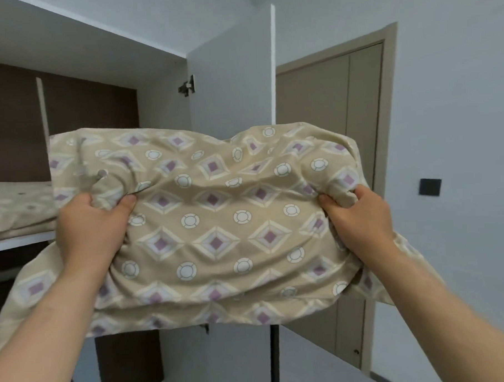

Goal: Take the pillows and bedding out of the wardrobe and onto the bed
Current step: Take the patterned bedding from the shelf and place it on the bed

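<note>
Beside the open white wardrobe (158, 59), my left hand (87, 227) and right hand (359, 218) clutch a beige diamond-patterned pillow (217, 221); its loose trailing cover could snag the shelf (19, 238).

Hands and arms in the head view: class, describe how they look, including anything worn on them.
Two bare human hands, the left hand and the right hand, reach in from the bottom corners. Both forearms are bare up to the frame edge: no sleeves, gloves, rings, watch or bracelets show. The visible thumbnails are short and unpainted.
</note>
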The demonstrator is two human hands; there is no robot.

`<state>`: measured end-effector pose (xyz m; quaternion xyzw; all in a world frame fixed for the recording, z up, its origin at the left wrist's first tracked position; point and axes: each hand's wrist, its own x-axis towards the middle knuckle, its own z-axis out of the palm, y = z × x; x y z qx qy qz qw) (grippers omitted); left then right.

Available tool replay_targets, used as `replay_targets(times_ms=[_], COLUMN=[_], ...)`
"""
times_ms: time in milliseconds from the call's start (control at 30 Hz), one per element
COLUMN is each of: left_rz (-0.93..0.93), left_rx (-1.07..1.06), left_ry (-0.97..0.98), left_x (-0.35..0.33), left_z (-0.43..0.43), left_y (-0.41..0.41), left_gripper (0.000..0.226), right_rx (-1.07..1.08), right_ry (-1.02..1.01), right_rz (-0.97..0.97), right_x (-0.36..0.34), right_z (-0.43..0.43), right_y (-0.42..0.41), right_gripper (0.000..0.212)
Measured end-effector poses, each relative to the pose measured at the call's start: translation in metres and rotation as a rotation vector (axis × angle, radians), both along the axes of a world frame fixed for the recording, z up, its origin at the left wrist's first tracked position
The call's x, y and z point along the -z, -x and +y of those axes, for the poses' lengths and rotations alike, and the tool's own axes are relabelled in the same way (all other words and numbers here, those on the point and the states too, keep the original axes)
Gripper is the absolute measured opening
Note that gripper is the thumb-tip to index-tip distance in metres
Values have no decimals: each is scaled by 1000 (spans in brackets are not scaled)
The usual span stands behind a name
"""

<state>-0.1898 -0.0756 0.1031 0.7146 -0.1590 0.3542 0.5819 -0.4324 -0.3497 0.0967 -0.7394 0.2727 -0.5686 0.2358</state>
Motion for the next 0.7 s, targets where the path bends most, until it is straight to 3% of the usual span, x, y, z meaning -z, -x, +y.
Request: replay_targets(times_ms=[700], left_rz=[4], left_rx=[828], left_ry=[-141], left_x=[27], left_z=[-305], left_y=[336], left_gripper=[45], right_rx=[765], right_ry=[-123], right_rz=[-13], right_x=[56], right_z=[-54], right_y=[460], right_gripper=[30])
